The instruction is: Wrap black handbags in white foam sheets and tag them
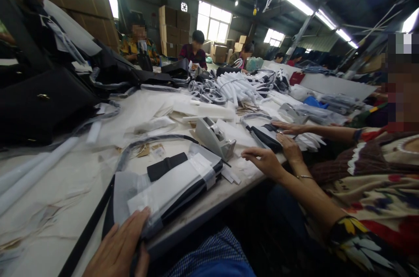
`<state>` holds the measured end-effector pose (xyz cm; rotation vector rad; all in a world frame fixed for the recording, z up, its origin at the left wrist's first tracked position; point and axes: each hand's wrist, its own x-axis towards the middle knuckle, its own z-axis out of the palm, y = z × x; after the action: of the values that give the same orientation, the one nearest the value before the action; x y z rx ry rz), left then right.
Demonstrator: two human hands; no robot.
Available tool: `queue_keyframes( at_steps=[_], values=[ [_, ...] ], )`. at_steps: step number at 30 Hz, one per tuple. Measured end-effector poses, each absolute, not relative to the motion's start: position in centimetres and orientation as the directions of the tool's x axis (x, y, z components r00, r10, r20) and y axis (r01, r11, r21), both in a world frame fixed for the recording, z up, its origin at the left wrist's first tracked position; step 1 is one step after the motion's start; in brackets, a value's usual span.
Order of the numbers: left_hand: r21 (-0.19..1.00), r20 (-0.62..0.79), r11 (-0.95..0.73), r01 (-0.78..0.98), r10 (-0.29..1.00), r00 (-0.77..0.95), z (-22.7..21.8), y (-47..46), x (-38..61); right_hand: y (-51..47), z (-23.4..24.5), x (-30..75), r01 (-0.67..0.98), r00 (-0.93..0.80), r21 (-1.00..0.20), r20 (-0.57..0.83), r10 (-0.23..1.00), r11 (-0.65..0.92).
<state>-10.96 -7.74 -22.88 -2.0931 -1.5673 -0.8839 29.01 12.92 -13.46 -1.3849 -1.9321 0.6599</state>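
Observation:
A black handbag lies on the table before me, partly wrapped in clear plastic, with white sheet material over it and a padded handle arching behind. My left hand is on its near left end, fingers over the top and thumb down the near side. To the right, my right hand hovers over the table edge, fingers stretched toward a grey tape dispenser without touching it. I see nothing clearly held in it. A black strap runs down beside the bag.
At right, a co-worker's hands work on another dark bag. Black bags are piled at left. White foam tubes and wrapped rings heap farther back. Other people sit beyond, near stacked cartons.

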Motion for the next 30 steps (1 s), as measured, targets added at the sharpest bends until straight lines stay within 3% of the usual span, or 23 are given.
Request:
queue_keyframes(
  at_steps=[4, 6, 12, 15, 18, 22, 30],
  values=[
    [0.033, 0.652, -0.348, 0.937, 0.718, 0.244, -22.0, -7.7, -10.9, 10.5, -9.5, 26.1, 0.526, -0.652, -0.501, 0.282, 0.704, 0.688],
    [0.052, 0.624, -0.296, 0.954, 0.755, 0.201, -21.1, -8.1, -10.3, 9.5, -7.6, 23.2, 0.405, -0.791, -0.486, 0.239, 0.564, 0.775],
    [0.205, 0.523, -0.123, 0.971, 0.852, -0.003, -19.3, -9.1, -8.5, 8.5, -5.4, 11.7, 0.055, -0.992, -0.634, 0.052, 0.113, 0.771],
    [0.281, 0.492, -0.065, 0.957, 0.866, -0.086, -19.2, -9.3, -8.2, 9.5, -6.5, 6.2, -0.027, -0.999, -0.589, -0.019, -0.047, 0.807],
    [0.334, 0.486, -0.064, 0.940, 0.866, -0.114, -19.5, -9.4, -8.2, 10.8, -8.0, 1.9, -0.036, -0.979, -0.414, -0.167, -0.115, 0.910],
    [0.398, 0.509, -0.100, 0.912, 0.851, -0.128, -20.1, -9.6, -8.2, 11.6, -9.3, -1.4, -0.022, -0.923, -0.222, -0.369, -0.105, 0.975],
    [0.364, 0.608, -0.253, 0.896, 0.793, -0.023, -20.9, -9.2, -9.0, 11.1, -9.5, -4.7, -0.123, -0.863, -0.001, -0.494, -0.107, 0.992]
  ],
)
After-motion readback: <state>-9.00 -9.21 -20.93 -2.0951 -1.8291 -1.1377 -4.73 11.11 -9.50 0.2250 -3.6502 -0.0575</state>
